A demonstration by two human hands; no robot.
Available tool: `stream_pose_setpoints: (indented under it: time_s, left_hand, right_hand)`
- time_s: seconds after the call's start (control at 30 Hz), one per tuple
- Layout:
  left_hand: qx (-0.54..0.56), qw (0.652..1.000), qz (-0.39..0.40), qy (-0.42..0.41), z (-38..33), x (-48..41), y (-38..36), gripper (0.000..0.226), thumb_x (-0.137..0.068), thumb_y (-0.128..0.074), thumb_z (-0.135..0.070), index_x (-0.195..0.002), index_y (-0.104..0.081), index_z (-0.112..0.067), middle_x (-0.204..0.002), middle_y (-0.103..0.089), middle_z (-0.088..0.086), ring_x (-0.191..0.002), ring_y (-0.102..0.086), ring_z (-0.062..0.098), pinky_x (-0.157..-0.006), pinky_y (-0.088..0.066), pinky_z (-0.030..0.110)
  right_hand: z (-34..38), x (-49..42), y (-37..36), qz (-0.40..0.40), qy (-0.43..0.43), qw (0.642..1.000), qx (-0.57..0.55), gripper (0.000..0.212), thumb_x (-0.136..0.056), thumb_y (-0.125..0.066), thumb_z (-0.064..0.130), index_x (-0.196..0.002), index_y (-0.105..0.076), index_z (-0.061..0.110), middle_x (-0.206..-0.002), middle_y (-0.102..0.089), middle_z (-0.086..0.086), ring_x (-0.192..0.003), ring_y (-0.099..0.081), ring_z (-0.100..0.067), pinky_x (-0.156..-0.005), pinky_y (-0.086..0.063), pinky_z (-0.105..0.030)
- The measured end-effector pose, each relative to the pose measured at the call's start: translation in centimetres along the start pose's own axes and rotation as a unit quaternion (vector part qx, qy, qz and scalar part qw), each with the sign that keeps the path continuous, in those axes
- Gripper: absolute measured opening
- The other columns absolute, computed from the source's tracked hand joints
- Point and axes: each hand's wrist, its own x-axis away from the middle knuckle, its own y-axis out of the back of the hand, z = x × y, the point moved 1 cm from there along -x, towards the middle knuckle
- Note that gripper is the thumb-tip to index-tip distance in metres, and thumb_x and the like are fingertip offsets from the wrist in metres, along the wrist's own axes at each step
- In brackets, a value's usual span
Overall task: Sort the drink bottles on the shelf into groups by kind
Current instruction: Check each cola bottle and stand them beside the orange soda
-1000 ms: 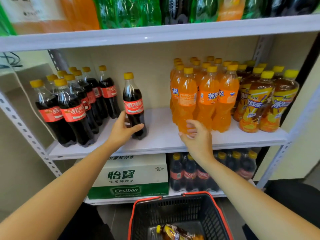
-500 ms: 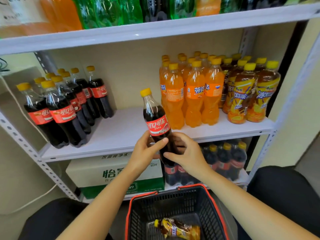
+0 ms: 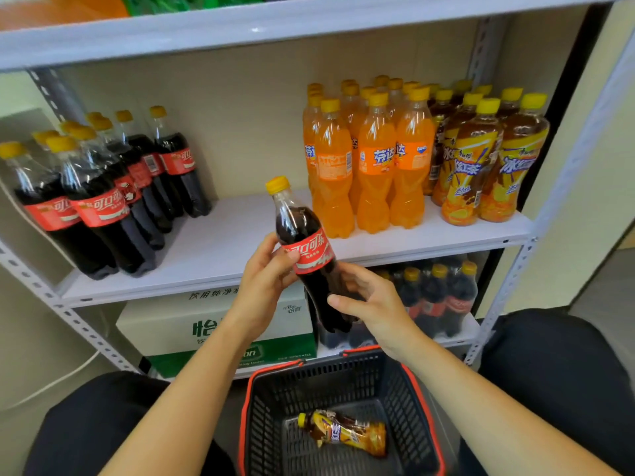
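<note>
Cola bottle (image 3: 311,250) no longer stands alone in the middle of the white shelf board (image 3: 240,235). A second ago it stood there between the groups. Now it is lifted clear and held in front of the shelf edge, tilted with its yellow cap leaning left. The left hand (image 3: 264,280) grips it at the red label. The right hand (image 3: 374,304), which had been on an orange soda bottle, has come across and curls round the dark lower body.

This suggests the stray is on its way to the cola group (image 3: 103,201) at the shelf's left end. That would leave the board's middle as a gap between kinds. The orange soda bottles (image 3: 374,166) and iced tea bottles (image 3: 481,159) already stand in their own blocks on the right.

The held bottle is clear, glossy plastic with a waisted body and a slick wrap label. The orange sodas have twisted, faceted lower halves. The iced teas are squatter and wear printed yellow sleeves. Below, a black mesh plastic basket (image 3: 343,379) with a red rim holds one iced tea bottle (image 3: 343,432) lying on its side.
</note>
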Motion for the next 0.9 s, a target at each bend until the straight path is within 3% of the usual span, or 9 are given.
stream_pose_setpoints:
  time_s: [0.13,0.2,0.33,0.43,0.53,0.67,0.8,0.9]
  left_hand:
    - [0.007,1.000,-0.019,0.011,0.2,0.0,0.6,0.049,-0.087,-0.070,-0.030,-0.133,-0.059,-0.017,-0.116,-0.073,0.007,-0.109,-0.070,0.026,-0.083,-0.057,0.032]
    - [0.005,0.999,-0.042,0.007,0.4,0.1,0.7,0.057,-0.082,-0.073,-0.038,-0.133,-0.060,-0.016,-0.117,-0.072,0.008,-0.108,-0.070,0.026,-0.081,-0.058,0.034]
    - [0.005,0.996,-0.091,0.002,0.8,0.1,1.0,0.050,-0.085,-0.071,-0.034,-0.131,-0.061,-0.015,-0.122,-0.068,0.013,-0.111,-0.068,0.029,-0.080,-0.060,0.040]
    - [0.018,0.994,-0.112,0.008,0.9,0.0,1.2,0.052,-0.085,-0.072,-0.035,-0.132,-0.061,-0.017,-0.129,-0.065,0.016,-0.113,-0.068,0.025,-0.081,-0.061,0.043]
    - [0.028,0.993,-0.112,0.016,1.1,-0.2,1.3,0.050,-0.084,-0.073,-0.038,-0.130,-0.060,-0.024,-0.129,-0.064,0.011,-0.110,-0.069,0.018,-0.076,-0.061,0.036]
    - [0.021,0.994,-0.107,0.014,0.9,-0.5,1.8,0.032,-0.088,-0.066,-0.039,-0.119,-0.068,-0.034,-0.115,-0.072,-0.004,-0.103,-0.069,0.010,-0.080,-0.058,0.028]
    - [0.078,0.992,-0.098,0.016,0.8,-0.4,2.5,0.026,-0.091,-0.062,-0.032,-0.115,-0.066,-0.022,-0.104,-0.072,-0.003,-0.097,-0.069,0.016,-0.087,-0.056,0.032]
    - [0.107,0.988,-0.115,0.007,0.8,-0.2,2.6,0.032,-0.090,-0.067,-0.029,-0.119,-0.062,-0.016,-0.104,-0.074,0.001,-0.098,-0.071,0.020,-0.085,-0.059,0.034]
  right_hand:
    - [0.0,-0.1,0.4,0.037,-0.025,0.999,-0.028,0.044,-0.092,-0.074,0.011,-0.132,-0.066,0.027,-0.130,-0.071,0.004,-0.124,-0.064,-0.013,-0.096,-0.051,-0.021]
    - [-0.1,-0.1,0.3,0.057,-0.042,0.997,-0.037,0.044,-0.095,-0.070,0.017,-0.138,-0.062,0.022,-0.133,-0.069,0.000,-0.128,-0.062,-0.016,-0.100,-0.051,-0.024]
    - [0.2,-0.2,0.5,0.088,-0.079,0.990,-0.071,0.051,-0.085,-0.080,0.028,-0.133,-0.065,0.033,-0.131,-0.069,-0.003,-0.122,-0.066,-0.023,-0.096,-0.057,-0.037]
    - [0.2,-0.2,1.1,0.052,-0.082,0.995,-0.033,0.064,-0.070,-0.088,0.017,-0.130,-0.066,0.022,-0.128,-0.067,-0.011,-0.115,-0.069,-0.032,-0.094,-0.059,-0.049]
    - [0.2,-0.2,1.5,0.004,-0.100,0.994,-0.037,0.063,-0.065,-0.088,0.012,-0.123,-0.066,0.019,-0.124,-0.069,-0.009,-0.111,-0.070,-0.036,-0.090,-0.057,-0.057]
    - [0.3,-0.1,1.6,-0.018,-0.104,0.986,-0.130,0.050,-0.073,-0.085,0.010,-0.117,-0.063,0.011,-0.122,-0.071,-0.015,-0.106,-0.072,-0.035,-0.072,-0.060,-0.042]
    - [0.8,0.1,1.7,-0.021,-0.101,0.971,-0.214,0.031,-0.084,-0.076,0.017,-0.113,-0.068,0.013,-0.117,-0.073,-0.013,-0.108,-0.072,-0.038,-0.078,-0.062,-0.046]
    - [1.0,0.2,1.7,-0.015,-0.107,0.968,-0.227,0.035,-0.085,-0.072,0.020,-0.119,-0.069,0.015,-0.121,-0.070,-0.017,-0.111,-0.070,-0.039,-0.079,-0.062,-0.043]
